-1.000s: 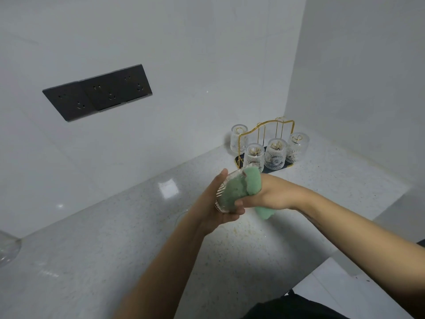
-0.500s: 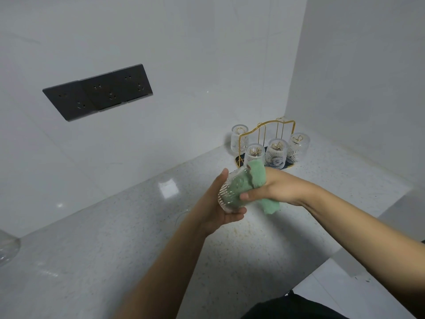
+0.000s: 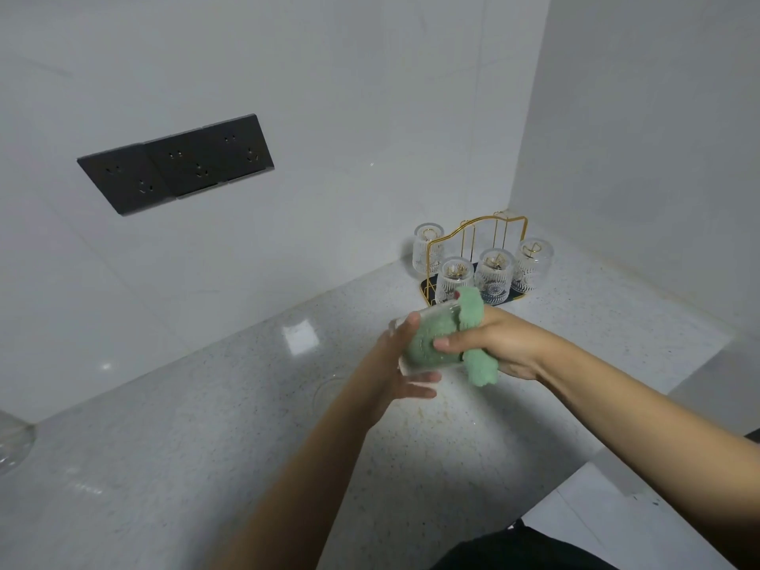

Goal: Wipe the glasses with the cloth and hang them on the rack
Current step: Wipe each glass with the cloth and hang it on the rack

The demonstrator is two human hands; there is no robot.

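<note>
I hold a clear ribbed glass (image 3: 432, 322) on its side above the counter, my left hand (image 3: 401, 366) cupping its base end. The green cloth (image 3: 469, 318) is stuffed into the glass and drapes out over the rim, with a tail hanging below. My right hand (image 3: 497, 343) grips the cloth at the mouth of the glass. Behind them, in the corner, stands the gold wire rack (image 3: 477, 236) on a dark tray, with several ribbed glasses (image 3: 493, 273) hung upside down on it.
The speckled white counter (image 3: 205, 446) runs left to right, its front edge at lower right. A dark socket panel (image 3: 177, 162) sits on the back wall. Part of another clear glass object (image 3: 12, 442) shows at the far left edge. A faint water ring marks the counter under my hands.
The glass has turned in my hands, its mouth now more up and to the right. My right hand has shifted the cloth around the rim, and my left fingers have loosened along the base.
</note>
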